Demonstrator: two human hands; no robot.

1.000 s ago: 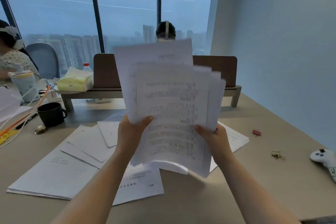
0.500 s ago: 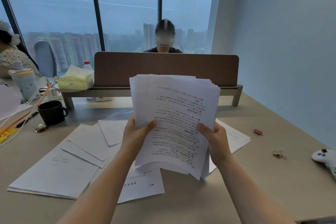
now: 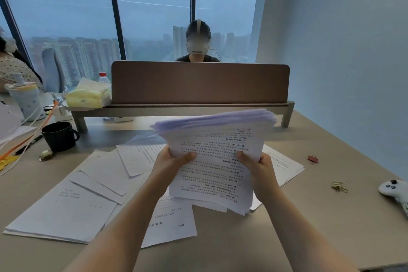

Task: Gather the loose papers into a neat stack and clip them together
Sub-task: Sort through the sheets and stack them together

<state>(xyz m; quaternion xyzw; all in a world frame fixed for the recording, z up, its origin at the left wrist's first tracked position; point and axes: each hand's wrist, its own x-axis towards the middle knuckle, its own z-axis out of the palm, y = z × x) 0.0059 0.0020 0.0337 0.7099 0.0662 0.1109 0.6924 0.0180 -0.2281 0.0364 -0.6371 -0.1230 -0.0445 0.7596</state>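
While the stack of papers (image 3: 217,161) is held in the air above the surface (image 3: 309,227), its sheets are not yet even: the far edges fan out and the near corners stick out at different lengths. The left hand (image 3: 171,162) pinches the left side of the stack, thumb on top, and the right hand (image 3: 257,166) pinches the right side in the same way; the other fingers are hidden under the paper. To do this step well, I think the grip should be loose enough that the sheets can slide, and the stack should be tapped on its long edge, then its short edge, on a free part of the surface. More loose sheets (image 3: 88,194) lie below and to the left and must be added. The red clip (image 3: 313,158) waits to the right, well apart from the stack.
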